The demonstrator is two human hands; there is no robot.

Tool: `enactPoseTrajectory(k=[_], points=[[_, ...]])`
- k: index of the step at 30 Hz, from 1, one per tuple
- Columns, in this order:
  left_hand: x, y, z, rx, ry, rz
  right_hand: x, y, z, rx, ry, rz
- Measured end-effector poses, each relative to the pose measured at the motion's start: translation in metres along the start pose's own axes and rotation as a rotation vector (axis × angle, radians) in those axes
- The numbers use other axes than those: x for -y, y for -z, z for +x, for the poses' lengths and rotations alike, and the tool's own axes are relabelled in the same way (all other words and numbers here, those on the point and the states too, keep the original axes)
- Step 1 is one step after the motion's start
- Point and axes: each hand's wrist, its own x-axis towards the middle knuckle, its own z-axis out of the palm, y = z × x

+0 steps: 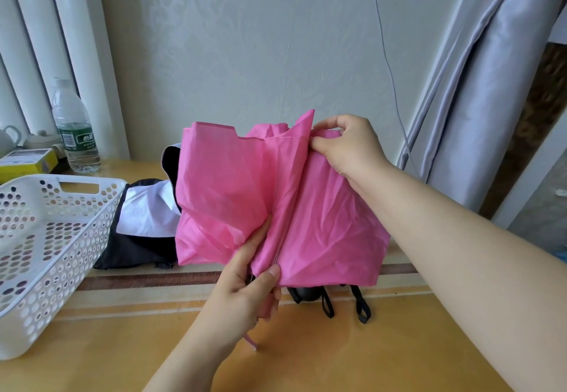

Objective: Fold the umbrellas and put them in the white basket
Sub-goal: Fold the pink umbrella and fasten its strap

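Observation:
A pink umbrella (233,195), collapsed with its canopy loose and crumpled, is held up above the table. My left hand (245,287) grips its lower end, thumb pressed on the fabric near a rib. My right hand (346,143) pinches the canopy's upper right edge. A black and white umbrella (147,213) lies on the table behind the pink one. A black handle with straps (310,295) pokes out below the pink fabric. The white perforated basket (46,238) stands empty at the left.
The yellow wooden table (122,355) has striped bands across it. A water bottle (73,128), a yellow box (27,161) and a teapot (43,140) stand at the back left. A grey cable (389,63) hangs down the wall; a curtain (491,85) hangs at the right.

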Motion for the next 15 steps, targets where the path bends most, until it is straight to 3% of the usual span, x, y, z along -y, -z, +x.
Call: enactPoseTrajectory(k=[2, 5, 6, 9, 14, 15], points=[[0.0, 0.001, 0.001, -0.029, 0.017, -0.025, 0.004, 0.004, -0.012, -0.007, 0.095, -0.186], [-0.002, 0.0, 0.002, -0.09, 0.013, -0.049, 0.012, 0.009, -0.057, -0.135, 0.387, -0.289], [-0.002, -0.001, 0.004, -0.117, 0.011, -0.046, 0.014, 0.008, -0.077, -0.076, 0.441, -0.302], [-0.001, -0.005, 0.002, -0.133, -0.025, 0.032, 0.017, -0.006, -0.129, 0.26, 0.375, -0.345], [-0.004, -0.014, 0.006, -0.203, -0.149, 0.283, 0.023, -0.043, -0.148, 0.258, 0.285, -0.368], [-0.007, -0.014, 0.008, -0.206, -0.073, 0.217, 0.025, -0.05, -0.148, 0.267, 0.276, -0.421]])
